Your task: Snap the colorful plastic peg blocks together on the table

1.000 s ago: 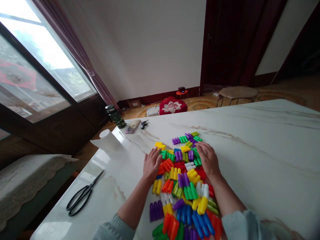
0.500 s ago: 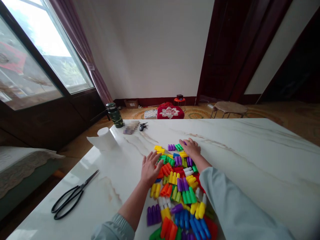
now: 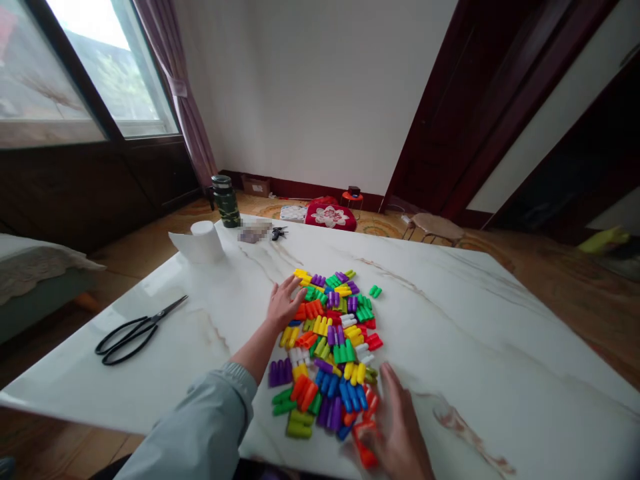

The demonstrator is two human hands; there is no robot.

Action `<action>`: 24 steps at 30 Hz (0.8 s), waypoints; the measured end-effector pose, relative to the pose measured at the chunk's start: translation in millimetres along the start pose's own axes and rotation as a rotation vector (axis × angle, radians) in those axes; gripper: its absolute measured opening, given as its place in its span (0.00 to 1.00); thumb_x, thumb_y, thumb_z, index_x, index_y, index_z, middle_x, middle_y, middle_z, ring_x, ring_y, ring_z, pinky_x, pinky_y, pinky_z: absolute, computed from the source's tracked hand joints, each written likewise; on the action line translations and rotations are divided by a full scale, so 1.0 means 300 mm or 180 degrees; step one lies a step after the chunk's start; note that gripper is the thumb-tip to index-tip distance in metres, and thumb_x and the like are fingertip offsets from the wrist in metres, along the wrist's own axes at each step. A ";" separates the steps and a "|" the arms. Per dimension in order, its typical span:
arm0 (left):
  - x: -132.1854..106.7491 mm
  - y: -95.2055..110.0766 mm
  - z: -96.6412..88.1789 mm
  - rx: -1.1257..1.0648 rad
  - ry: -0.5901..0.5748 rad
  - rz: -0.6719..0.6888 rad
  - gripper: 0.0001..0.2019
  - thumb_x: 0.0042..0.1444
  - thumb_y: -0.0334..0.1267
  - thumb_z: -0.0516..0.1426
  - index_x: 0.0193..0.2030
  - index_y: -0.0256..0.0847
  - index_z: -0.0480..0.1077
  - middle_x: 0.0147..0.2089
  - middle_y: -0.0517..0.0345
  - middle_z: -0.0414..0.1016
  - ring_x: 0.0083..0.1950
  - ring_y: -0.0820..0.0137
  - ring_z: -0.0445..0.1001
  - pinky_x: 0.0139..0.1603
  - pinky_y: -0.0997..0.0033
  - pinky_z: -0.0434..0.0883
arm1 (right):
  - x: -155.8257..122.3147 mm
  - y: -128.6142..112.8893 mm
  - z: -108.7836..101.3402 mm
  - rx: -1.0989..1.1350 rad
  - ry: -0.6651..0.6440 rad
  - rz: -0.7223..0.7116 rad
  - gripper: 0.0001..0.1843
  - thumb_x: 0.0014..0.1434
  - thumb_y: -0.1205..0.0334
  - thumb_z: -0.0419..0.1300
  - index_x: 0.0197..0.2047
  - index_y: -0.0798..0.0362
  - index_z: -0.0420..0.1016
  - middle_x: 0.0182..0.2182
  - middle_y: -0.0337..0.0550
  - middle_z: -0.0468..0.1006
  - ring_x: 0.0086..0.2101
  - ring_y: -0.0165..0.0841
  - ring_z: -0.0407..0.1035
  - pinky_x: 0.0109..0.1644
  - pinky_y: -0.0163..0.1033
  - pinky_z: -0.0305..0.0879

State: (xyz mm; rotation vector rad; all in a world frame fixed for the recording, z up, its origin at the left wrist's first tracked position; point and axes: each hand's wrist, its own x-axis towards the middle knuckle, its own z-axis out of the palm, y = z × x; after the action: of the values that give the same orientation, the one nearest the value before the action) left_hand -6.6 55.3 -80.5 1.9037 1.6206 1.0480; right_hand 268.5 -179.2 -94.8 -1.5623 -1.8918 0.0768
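A heap of colourful plastic blocks (image 3: pixel 330 340) in red, orange, yellow, green, blue, purple and white lies on a white marble table (image 3: pixel 475 333). My left hand (image 3: pixel 283 305) rests open with fingers spread at the heap's left side, touching the yellow and orange blocks. My right hand (image 3: pixel 400 433) is near the table's front edge at the heap's lower right, fingers stretched out and blurred by motion, over some red blocks. One green block (image 3: pixel 375 291) lies a little apart at the heap's far right.
Black scissors (image 3: pixel 135 330) lie on the table's left part. A roll of white paper (image 3: pixel 200 241), a camouflage bottle (image 3: pixel 225 200) and keys (image 3: pixel 277 232) stand at the far left corner. Beyond are a red cushion (image 3: pixel 333 215) and a small stool (image 3: pixel 435 228).
My right hand has pulled back from the far end of the heap to its near right side. The left hand stays at the heap's left. The camera view has shifted right.
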 end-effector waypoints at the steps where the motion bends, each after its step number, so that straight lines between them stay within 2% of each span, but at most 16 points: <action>1: 0.000 -0.001 -0.004 -0.0265 0.0110 -0.0071 0.21 0.62 0.51 0.53 0.59 0.46 0.70 0.67 0.50 0.65 0.68 0.59 0.61 0.72 0.47 0.48 | -0.044 -0.016 0.017 -0.0174 -0.0054 -0.0005 0.62 0.49 0.26 0.57 0.74 0.51 0.36 0.66 0.61 0.59 0.60 0.60 0.61 0.58 0.64 0.63; 3: -0.016 0.002 -0.021 -0.0668 0.0331 -0.0233 0.23 0.63 0.52 0.52 0.59 0.42 0.69 0.66 0.47 0.66 0.68 0.60 0.62 0.70 0.52 0.54 | -0.080 -0.041 0.051 -0.0431 -0.0023 0.0122 0.65 0.48 0.27 0.59 0.74 0.52 0.33 0.66 0.62 0.58 0.61 0.61 0.59 0.59 0.68 0.59; 5: -0.069 0.013 -0.050 -0.0802 0.0507 -0.0346 0.25 0.65 0.52 0.47 0.62 0.40 0.66 0.66 0.45 0.65 0.68 0.60 0.62 0.68 0.54 0.59 | -0.074 -0.052 0.074 -0.0534 0.0001 0.0154 0.62 0.51 0.31 0.60 0.74 0.51 0.31 0.66 0.61 0.59 0.62 0.58 0.58 0.61 0.67 0.57; 8: -0.227 0.046 -0.101 -0.0783 0.0608 -0.0343 0.25 0.66 0.52 0.44 0.63 0.40 0.64 0.64 0.45 0.66 0.67 0.60 0.62 0.67 0.52 0.60 | -0.049 -0.053 0.093 -0.0516 0.0120 0.0139 0.56 0.55 0.34 0.58 0.74 0.50 0.33 0.65 0.60 0.62 0.62 0.54 0.60 0.61 0.64 0.57; 9: -0.296 0.060 -0.115 -0.0758 0.0539 -0.0258 0.25 0.65 0.53 0.46 0.62 0.42 0.65 0.64 0.46 0.67 0.67 0.60 0.63 0.67 0.53 0.61 | -0.041 -0.055 0.100 -0.0503 0.0201 0.0188 0.55 0.56 0.34 0.57 0.73 0.50 0.34 0.64 0.61 0.63 0.61 0.54 0.60 0.61 0.65 0.57; 11: -0.438 0.093 -0.134 -0.0412 0.0157 0.0156 0.27 0.63 0.56 0.49 0.63 0.44 0.64 0.66 0.46 0.64 0.68 0.58 0.62 0.67 0.52 0.60 | -0.027 -0.073 0.119 -0.0437 0.0353 0.0335 0.52 0.57 0.33 0.55 0.73 0.51 0.37 0.62 0.62 0.65 0.60 0.55 0.61 0.59 0.67 0.58; 13: -0.561 0.124 -0.137 0.0153 -0.0390 0.0562 0.38 0.52 0.61 0.59 0.67 0.49 0.60 0.70 0.46 0.57 0.70 0.51 0.56 0.67 0.46 0.59 | -0.007 -0.105 0.140 -0.0290 0.0389 0.0429 0.50 0.58 0.35 0.55 0.72 0.52 0.39 0.62 0.63 0.64 0.60 0.56 0.61 0.58 0.68 0.59; 15: -0.643 0.144 -0.125 0.0727 -0.0656 0.0807 0.50 0.38 0.64 0.65 0.69 0.53 0.57 0.73 0.46 0.52 0.72 0.42 0.50 0.67 0.36 0.53 | 0.016 -0.142 0.158 -0.0112 0.0369 0.0357 0.48 0.59 0.39 0.57 0.72 0.52 0.40 0.64 0.63 0.61 0.61 0.55 0.59 0.58 0.66 0.60; 17: -0.680 0.152 -0.107 0.1069 -0.0667 0.0875 0.55 0.33 0.64 0.67 0.69 0.51 0.56 0.73 0.43 0.52 0.72 0.39 0.49 0.67 0.34 0.51 | 0.036 -0.172 0.168 0.0008 0.0403 0.0150 0.46 0.59 0.46 0.59 0.71 0.53 0.41 0.64 0.62 0.60 0.61 0.53 0.59 0.58 0.61 0.62; 21: -0.673 0.161 -0.075 0.1282 -0.0244 0.0908 0.44 0.39 0.52 0.68 0.66 0.50 0.62 0.70 0.44 0.59 0.68 0.45 0.58 0.66 0.38 0.57 | 0.050 -0.199 0.168 -0.0131 0.0500 -0.0011 0.41 0.56 0.62 0.59 0.70 0.50 0.49 0.64 0.56 0.60 0.60 0.48 0.61 0.57 0.54 0.67; 24: -0.660 0.183 -0.059 0.1208 -0.0078 0.1038 0.38 0.41 0.43 0.66 0.63 0.52 0.65 0.65 0.48 0.66 0.64 0.49 0.64 0.62 0.42 0.63 | 0.052 -0.209 0.166 -0.0271 0.0529 -0.0012 0.37 0.54 0.67 0.58 0.67 0.46 0.56 0.64 0.52 0.59 0.59 0.47 0.62 0.54 0.51 0.70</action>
State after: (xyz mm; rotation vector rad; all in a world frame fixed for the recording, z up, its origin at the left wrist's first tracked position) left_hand 8.5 -150.3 -82.3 2.4861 1.6191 0.8735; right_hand 188.1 -164.9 -98.3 -1.5701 -1.7881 -0.1332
